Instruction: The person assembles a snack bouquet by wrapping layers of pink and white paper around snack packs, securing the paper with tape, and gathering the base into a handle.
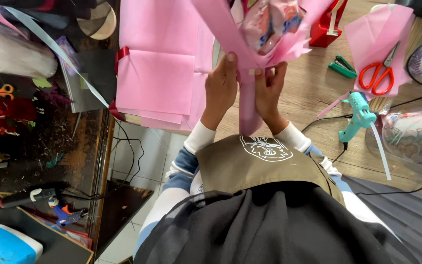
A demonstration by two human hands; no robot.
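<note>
Pink wrapping paper (pixel 269 29) is already gathered around the bouquet above the wooden table (pixel 313 98); the left hand (pixel 221 85) and right hand (pixel 268 90) pinch its neck shut. No ribbon binds it yet; scissors (pixel 379 73) lie nearby, unused.

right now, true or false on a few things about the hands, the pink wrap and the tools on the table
1. Both hands grip the pink paper wrap at its gathered neck. True: the left hand and right hand pinch it together.
2. The scissors have blue handles. False: the handles are red.
3. The glue gun lies on the wooden table. True.
4. The right hand holds the green stapler. False: it lies on the table, apart from both hands.
5. The scissors rest on pink paper. True.
</note>
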